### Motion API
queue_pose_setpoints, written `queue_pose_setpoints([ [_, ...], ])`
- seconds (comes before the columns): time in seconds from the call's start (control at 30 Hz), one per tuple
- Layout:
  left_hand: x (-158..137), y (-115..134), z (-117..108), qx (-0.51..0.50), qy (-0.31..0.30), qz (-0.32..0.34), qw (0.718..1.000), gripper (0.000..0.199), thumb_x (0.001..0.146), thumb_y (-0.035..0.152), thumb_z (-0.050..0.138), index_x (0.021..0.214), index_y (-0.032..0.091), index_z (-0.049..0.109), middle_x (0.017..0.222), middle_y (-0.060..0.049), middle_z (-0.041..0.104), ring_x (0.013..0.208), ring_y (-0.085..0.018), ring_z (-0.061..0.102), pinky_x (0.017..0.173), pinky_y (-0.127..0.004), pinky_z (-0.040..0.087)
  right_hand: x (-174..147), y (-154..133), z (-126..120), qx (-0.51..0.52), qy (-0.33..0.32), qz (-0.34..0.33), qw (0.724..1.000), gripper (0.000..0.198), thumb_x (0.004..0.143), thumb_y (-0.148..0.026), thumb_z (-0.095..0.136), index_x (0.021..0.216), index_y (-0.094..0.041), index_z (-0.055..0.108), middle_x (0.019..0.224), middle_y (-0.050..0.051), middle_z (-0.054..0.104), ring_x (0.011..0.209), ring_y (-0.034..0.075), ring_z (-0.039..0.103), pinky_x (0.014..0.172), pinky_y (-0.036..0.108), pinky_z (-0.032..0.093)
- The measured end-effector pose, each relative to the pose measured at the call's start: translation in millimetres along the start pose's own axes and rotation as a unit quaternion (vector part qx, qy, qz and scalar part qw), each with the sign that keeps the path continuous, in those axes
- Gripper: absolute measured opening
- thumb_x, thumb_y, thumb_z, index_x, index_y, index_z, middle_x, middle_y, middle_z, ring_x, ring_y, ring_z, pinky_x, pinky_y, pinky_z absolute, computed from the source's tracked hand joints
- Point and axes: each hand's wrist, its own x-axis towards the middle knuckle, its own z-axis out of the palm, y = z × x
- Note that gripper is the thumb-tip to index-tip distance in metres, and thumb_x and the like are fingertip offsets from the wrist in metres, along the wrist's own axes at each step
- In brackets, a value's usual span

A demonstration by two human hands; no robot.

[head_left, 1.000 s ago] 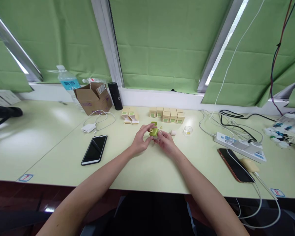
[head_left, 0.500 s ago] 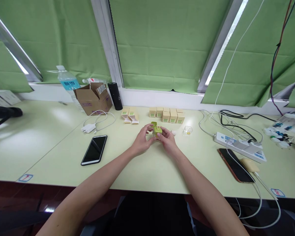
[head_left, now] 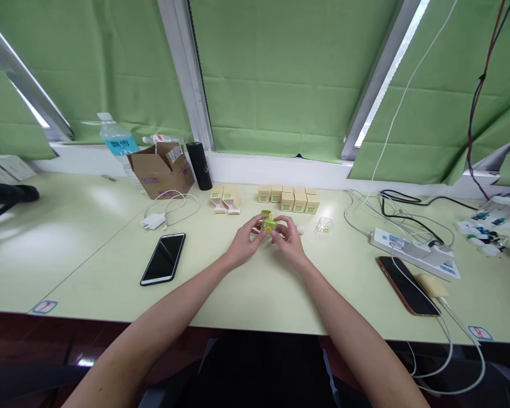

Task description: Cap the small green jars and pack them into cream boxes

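Observation:
A small green plastic case-like object [head_left: 270, 225], with a yellow patch on its front and a loop on top, is held just above the table. My left hand [head_left: 245, 242] pinches its left side with thumb and fingers. On its right side, my right hand [head_left: 289, 242] has its fingers closed on it. Another green piece [head_left: 266, 213] shows just behind it; whether the two are joined I cannot tell. Close to my right fingers lies a small whitish item [head_left: 300, 229]. Farther right is a small clear plastic container [head_left: 324, 225] with something yellow inside.
Small cream boxes stand behind my hands, one group [head_left: 300, 200] ahead and an open pair [head_left: 225, 200] to the left. A phone [head_left: 164, 259] and white charger [head_left: 153, 221] lie left. Rightward are a power strip [head_left: 414, 253], another phone [head_left: 406, 286] and cables.
The green object has tilted and turned between my fingers, so its yellow-marked front now shows. My right fingers have shifted slightly; my arms stay in nearly the same place.

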Motion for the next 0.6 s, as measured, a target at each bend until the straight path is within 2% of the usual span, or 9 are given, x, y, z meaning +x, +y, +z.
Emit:
queue_pose_setpoints([
  [0.13, 0.2, 3.4, -3.1, 0.002, 0.004, -0.01, 1.0, 0.044, 0.1, 0.049, 0.053, 0.136, 0.025, 0.062, 0.122, -0.008, 0.073, 0.106, -0.022, 0.068, 0.092, -0.035, 0.056, 1.0, 0.9, -0.6, -0.006, -0.004, -0.005, 1.0, 0.049, 0.085, -0.06, 0.075, 0.117, -0.029, 0.054, 0.092, 0.003, 0.07, 0.082, 0.02, 0.065, 0.071, 0.035, 0.055],
  [0.27, 1.0, 0.6, -3.2, -0.006, 0.008, -0.027, 1.0, 0.042, 0.1, 0.049, 0.053, 0.133, 0.025, 0.064, 0.106, -0.006, 0.073, 0.099, -0.021, 0.067, 0.088, -0.034, 0.055, 2.8, 3.2, -2.5, -0.009, -0.011, -0.002, 1.0, 0.048, 0.085, -0.059, 0.074, 0.117, -0.029, 0.056, 0.091, 0.003, 0.07, 0.082, 0.02, 0.065, 0.073, 0.036, 0.056],
  [0.6, 1.6, -14.0, 2.3, -0.11, -0.003, -0.042, 0.993, 0.039, 0.096, 0.047, 0.063, 0.127, 0.024, 0.066, 0.094, -0.004, 0.064, 0.094, -0.019, 0.065, 0.089, -0.035, 0.056, 4.3, 2.1, -6.4, -0.013, -0.015, 0.002, 1.0, 0.047, 0.082, -0.06, 0.077, 0.113, -0.027, 0.061, 0.088, 0.004, 0.073, 0.083, 0.022, 0.067, 0.076, 0.039, 0.057],
])
